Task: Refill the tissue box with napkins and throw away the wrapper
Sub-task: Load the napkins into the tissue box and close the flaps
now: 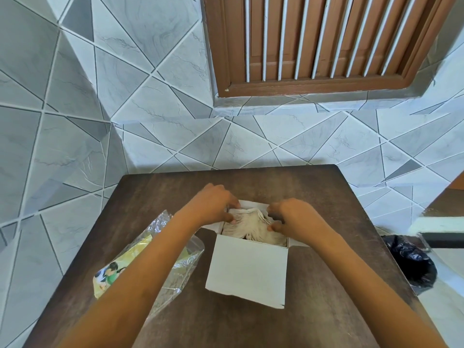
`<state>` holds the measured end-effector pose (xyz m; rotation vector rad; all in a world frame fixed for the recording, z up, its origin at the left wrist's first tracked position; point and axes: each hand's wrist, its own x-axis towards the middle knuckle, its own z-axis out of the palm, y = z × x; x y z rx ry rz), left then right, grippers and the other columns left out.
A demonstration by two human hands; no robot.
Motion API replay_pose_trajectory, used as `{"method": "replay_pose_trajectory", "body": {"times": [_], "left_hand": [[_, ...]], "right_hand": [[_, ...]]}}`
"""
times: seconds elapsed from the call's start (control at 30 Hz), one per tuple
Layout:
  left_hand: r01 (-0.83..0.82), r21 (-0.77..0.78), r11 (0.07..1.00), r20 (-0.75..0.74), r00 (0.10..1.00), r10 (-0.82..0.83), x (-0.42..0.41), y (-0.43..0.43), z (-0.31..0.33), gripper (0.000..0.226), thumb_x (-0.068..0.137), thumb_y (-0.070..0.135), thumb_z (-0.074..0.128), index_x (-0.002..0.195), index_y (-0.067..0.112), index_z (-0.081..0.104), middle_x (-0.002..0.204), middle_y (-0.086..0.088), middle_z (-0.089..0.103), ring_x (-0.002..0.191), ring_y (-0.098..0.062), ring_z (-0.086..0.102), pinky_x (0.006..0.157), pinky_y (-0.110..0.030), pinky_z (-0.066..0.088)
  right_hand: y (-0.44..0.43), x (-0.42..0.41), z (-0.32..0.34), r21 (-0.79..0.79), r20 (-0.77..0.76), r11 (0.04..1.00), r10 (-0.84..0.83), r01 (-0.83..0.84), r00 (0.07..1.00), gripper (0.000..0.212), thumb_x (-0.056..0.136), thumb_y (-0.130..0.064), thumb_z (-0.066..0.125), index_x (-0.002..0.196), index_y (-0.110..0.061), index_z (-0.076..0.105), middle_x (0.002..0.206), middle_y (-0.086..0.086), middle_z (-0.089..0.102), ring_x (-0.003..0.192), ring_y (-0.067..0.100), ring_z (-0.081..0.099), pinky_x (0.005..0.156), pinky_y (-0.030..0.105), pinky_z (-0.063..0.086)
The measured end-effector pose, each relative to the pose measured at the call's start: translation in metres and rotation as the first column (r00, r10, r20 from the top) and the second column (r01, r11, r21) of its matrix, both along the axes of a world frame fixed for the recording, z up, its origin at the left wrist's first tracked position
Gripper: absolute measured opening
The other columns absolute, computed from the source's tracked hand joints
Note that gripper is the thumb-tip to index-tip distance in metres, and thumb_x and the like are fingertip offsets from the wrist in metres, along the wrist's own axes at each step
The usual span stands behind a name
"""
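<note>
A white cardboard tissue box (247,268) stands open on the dark wooden table (313,310). A stack of white napkins (247,223) sits bent inside it, its middle bulging up. My left hand (213,204) presses the stack's left side with thumb and fingers. On the stack's right side my right hand (293,218) does the same. The clear plastic wrapper (175,259), with a yellow printed label, lies flat on the table left of the box, partly under my left forearm.
A bin lined with a black bag (411,262) stands on the floor past the table's right edge. A tiled wall runs behind the table, with a brown barred window (321,41) above. The box's side flaps stick outward.
</note>
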<state>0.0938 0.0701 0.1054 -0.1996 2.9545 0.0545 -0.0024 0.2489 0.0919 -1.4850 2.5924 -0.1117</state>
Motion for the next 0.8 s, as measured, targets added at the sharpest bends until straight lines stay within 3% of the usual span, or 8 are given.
{"method": "replay_pose_trajectory", "body": {"times": [0.07, 0.13, 0.27, 0.5, 0.67, 0.8], "left_hand": [[-0.002, -0.014, 1.0, -0.038, 0.999, 0.002, -0.004, 0.005, -0.007, 0.037, 0.084, 0.041, 0.06, 0.119, 0.029, 0.061, 0.113, 0.005, 0.068, 0.108, -0.019, 0.047, 0.087, -0.032, 0.029], [-0.015, -0.025, 1.0, -0.097, 0.995, 0.012, -0.009, 0.011, -0.014, 0.03, 0.086, 0.041, 0.056, 0.112, 0.029, 0.065, 0.108, 0.003, 0.069, 0.106, -0.02, 0.045, 0.086, -0.032, 0.028], [-0.038, -0.078, 0.996, -0.168, 0.985, 0.024, -0.016, 0.016, -0.024, 0.025, 0.092, 0.033, 0.049, 0.108, 0.027, 0.067, 0.104, -0.001, 0.07, 0.105, -0.021, 0.046, 0.087, -0.033, 0.027], [-0.06, -0.267, 0.962, -0.132, 0.991, 0.025, -0.021, 0.016, -0.029, 0.027, 0.094, 0.02, 0.044, 0.105, 0.021, 0.069, 0.099, -0.005, 0.07, 0.105, -0.023, 0.048, 0.088, -0.035, 0.031], [-0.106, -0.209, 0.972, -0.176, 0.982, 0.069, -0.022, 0.022, -0.029, 0.029, 0.095, 0.022, 0.041, 0.107, 0.019, 0.068, 0.104, -0.005, 0.07, 0.104, -0.023, 0.05, 0.09, -0.034, 0.031], [-0.102, -0.066, 0.993, -0.106, 0.99, 0.094, -0.007, 0.009, -0.013, 0.031, 0.088, 0.037, 0.054, 0.115, 0.027, 0.064, 0.115, 0.002, 0.067, 0.111, -0.02, 0.045, 0.091, -0.034, 0.028]], "right_hand": [[-0.008, 0.004, -0.005, 0.026, -0.053, 0.999, -0.025, 0.026, 0.998, 0.02, 0.086, -0.035, 0.056, 0.08, -0.016, 0.051, 0.098, 0.006, 0.066, 0.092, 0.026, 0.06, 0.064, 0.03, 0.037], [-0.015, 0.007, -0.011, 0.004, -0.109, 0.998, -0.054, 0.055, 0.993, 0.02, 0.087, -0.034, 0.053, 0.077, -0.017, 0.053, 0.096, 0.007, 0.067, 0.09, 0.027, 0.062, 0.064, 0.029, 0.035], [-0.023, 0.006, -0.019, -0.062, -0.144, 0.991, -0.127, 0.119, 0.981, 0.021, 0.088, -0.016, 0.047, 0.097, -0.015, 0.067, 0.098, 0.009, 0.068, 0.09, 0.029, 0.064, 0.067, 0.03, 0.041], [-0.029, -0.002, -0.014, -0.01, -0.104, 0.989, -0.148, 0.148, 0.984, 0.026, 0.085, -0.005, 0.05, 0.103, -0.013, 0.067, 0.105, 0.011, 0.066, 0.096, 0.03, 0.063, 0.078, 0.036, 0.05], [-0.029, 0.003, -0.011, 0.017, -0.139, 0.989, -0.142, 0.146, 0.98, 0.022, 0.086, -0.003, 0.047, 0.098, -0.009, 0.064, 0.101, 0.012, 0.066, 0.093, 0.029, 0.063, 0.075, 0.034, 0.049], [-0.013, 0.007, -0.006, 0.056, -0.051, 0.988, -0.139, 0.142, 0.989, 0.024, 0.086, -0.026, 0.057, 0.103, -0.011, 0.06, 0.105, 0.01, 0.065, 0.098, 0.028, 0.062, 0.075, 0.034, 0.046]]}}
